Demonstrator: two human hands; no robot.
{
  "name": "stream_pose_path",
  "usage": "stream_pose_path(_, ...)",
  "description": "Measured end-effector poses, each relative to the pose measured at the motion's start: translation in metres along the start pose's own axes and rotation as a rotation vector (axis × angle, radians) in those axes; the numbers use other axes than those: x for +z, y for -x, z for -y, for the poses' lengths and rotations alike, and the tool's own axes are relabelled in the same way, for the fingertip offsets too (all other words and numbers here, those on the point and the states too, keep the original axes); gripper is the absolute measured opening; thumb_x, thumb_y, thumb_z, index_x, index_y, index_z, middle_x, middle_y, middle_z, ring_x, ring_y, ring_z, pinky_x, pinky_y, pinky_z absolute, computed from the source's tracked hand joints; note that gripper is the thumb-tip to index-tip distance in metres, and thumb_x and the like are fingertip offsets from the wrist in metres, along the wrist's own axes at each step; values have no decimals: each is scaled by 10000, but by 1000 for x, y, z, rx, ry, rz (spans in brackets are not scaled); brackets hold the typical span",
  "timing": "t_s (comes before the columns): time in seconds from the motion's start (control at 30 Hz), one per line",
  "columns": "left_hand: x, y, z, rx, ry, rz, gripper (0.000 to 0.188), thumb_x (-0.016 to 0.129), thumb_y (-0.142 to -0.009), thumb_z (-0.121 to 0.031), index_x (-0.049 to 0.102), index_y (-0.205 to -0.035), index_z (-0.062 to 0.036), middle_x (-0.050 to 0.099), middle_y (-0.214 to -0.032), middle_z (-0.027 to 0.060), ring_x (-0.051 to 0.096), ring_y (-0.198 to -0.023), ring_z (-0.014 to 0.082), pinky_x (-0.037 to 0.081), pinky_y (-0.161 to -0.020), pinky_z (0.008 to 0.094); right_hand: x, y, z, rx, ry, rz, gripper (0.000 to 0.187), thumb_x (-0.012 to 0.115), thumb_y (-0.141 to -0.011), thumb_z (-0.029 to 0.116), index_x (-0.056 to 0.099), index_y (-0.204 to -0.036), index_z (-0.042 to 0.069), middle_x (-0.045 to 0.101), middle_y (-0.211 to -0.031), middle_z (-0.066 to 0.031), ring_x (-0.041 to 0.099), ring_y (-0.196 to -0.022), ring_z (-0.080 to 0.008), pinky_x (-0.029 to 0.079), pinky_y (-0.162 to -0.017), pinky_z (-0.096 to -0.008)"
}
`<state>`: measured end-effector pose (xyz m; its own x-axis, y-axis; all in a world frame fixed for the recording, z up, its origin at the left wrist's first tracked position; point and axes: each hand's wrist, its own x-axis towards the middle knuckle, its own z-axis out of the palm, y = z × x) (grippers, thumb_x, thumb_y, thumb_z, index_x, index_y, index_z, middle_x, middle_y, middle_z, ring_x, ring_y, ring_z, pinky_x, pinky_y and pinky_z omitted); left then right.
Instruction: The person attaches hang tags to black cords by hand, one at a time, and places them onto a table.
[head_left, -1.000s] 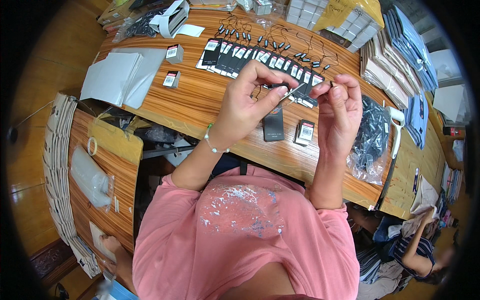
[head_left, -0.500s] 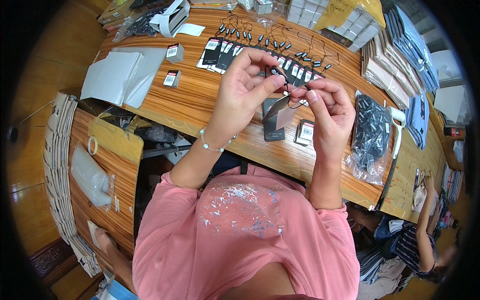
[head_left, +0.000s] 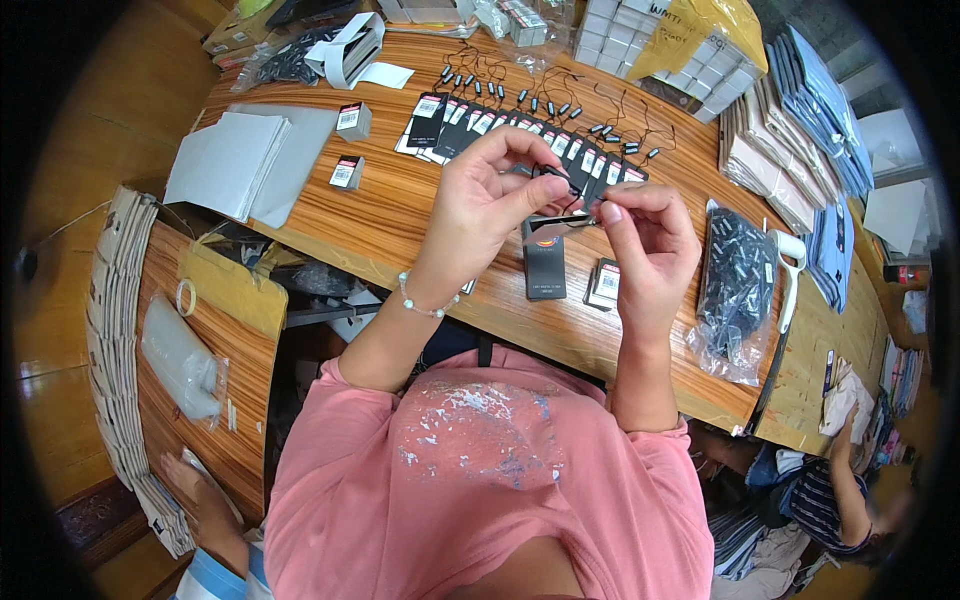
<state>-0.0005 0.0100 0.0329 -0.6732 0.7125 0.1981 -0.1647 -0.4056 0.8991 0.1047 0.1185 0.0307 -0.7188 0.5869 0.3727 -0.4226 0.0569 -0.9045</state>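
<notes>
Both my hands are raised over the table, pinching a black string that runs through a hang tag [head_left: 558, 229]. My left hand [head_left: 485, 205] is closed on a dark looped part of the string between thumb and fingers. With thumb and forefinger, my right hand [head_left: 650, 240] pinches the string close to the tag's edge. The tag hangs between them, seen nearly edge-on. Below it lies a stack of black tags [head_left: 545, 275], and beside my right hand a smaller stack with white labels [head_left: 604, 284]. Beyond my hands, strung black tags [head_left: 482, 122] lie overlapping in a row, strings pointing away.
Right of my hand are a bag of black strings [head_left: 740, 275] and a white-handled tool [head_left: 789, 280]. Two small tag stacks [head_left: 352, 120] and white sheets [head_left: 225, 160] lie left. Folded garments [head_left: 770, 155] and boxes [head_left: 610, 35] stand far right. Other people's hands [head_left: 195, 490] work nearby.
The hanging tag has swung from drooping to nearly level. My hands have come slightly lower, still pinching the string. At lower left, another person's hand has moved.
</notes>
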Motion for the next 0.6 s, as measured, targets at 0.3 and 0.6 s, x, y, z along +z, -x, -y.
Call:
stream_pose_path(0.3,-2,0,1,-31,85,-7,192,601,-758,53,488,-911,27,575,-812,107,618,-734,160,531,-646,244,2,1,-6,-44,107,8,132,584,-736,-71,501,-821,-15,529,-807,-46,512,-759,-98,415,-703,-215)
stream_pose_path(0.6,-5,0,8,27,66,3,155,609,-748,65,504,-849,12,611,-761,106,627,-713,163,536,-630,252,0,1,-7,26,48,9,133,579,-738,-76,496,-818,-9,526,-799,-42,511,-744,-90,420,-692,-214)
